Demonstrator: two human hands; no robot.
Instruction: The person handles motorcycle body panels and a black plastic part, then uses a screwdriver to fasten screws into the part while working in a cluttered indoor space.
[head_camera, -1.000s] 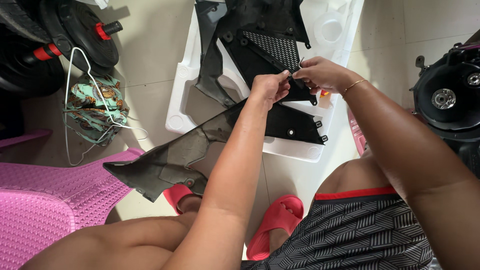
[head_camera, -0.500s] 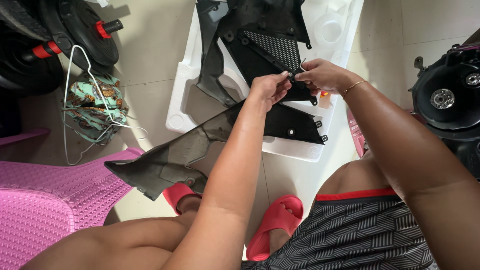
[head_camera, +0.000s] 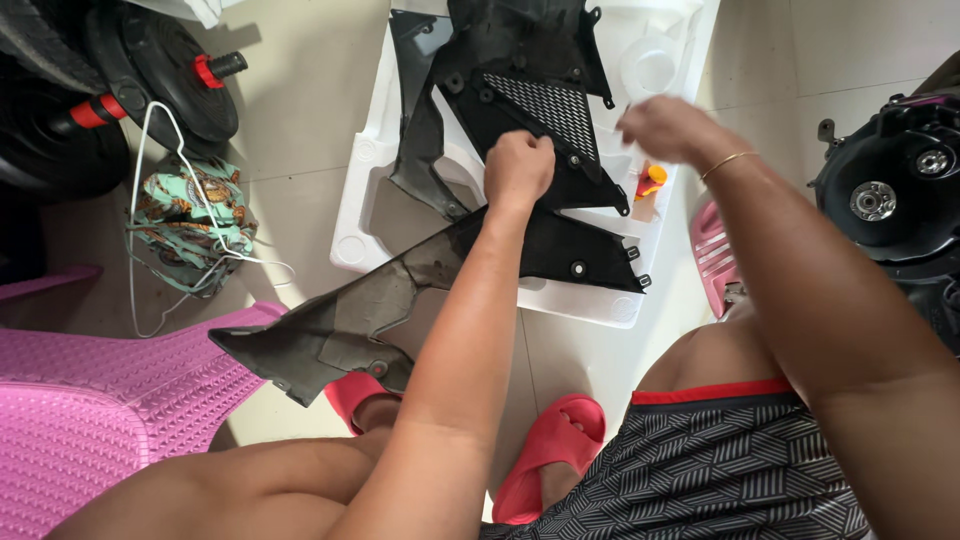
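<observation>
The left hand (head_camera: 519, 166) is closed into a fist at the upper middle of the frame, pressed against the top edge of a long dark plastic panel (head_camera: 400, 300); whether the fingers wrap the edge cannot be told, since only the back of the hand shows. The panel runs from that fist down to the lower left, ending in a pointed corner above a pink woven chair (head_camera: 90, 400), and also stretches right to a tabbed end at the frame's middle right. The right hand (head_camera: 665, 128) hovers just right of the left, blurred, fingers loosely curled; what it holds, if anything, cannot be made out. A thin gold bangle (head_camera: 728, 162) circles its wrist.

Just above the fist lies a second black panel with a mesh grille (head_camera: 550, 105), resting on a white moulded foam tray (head_camera: 620, 300). A small orange bottle (head_camera: 649, 184) stands on the tray below the right hand. Red slippers (head_camera: 548, 455) sit at the lower centre, and black weight plates (head_camera: 150, 70) fill the upper left.
</observation>
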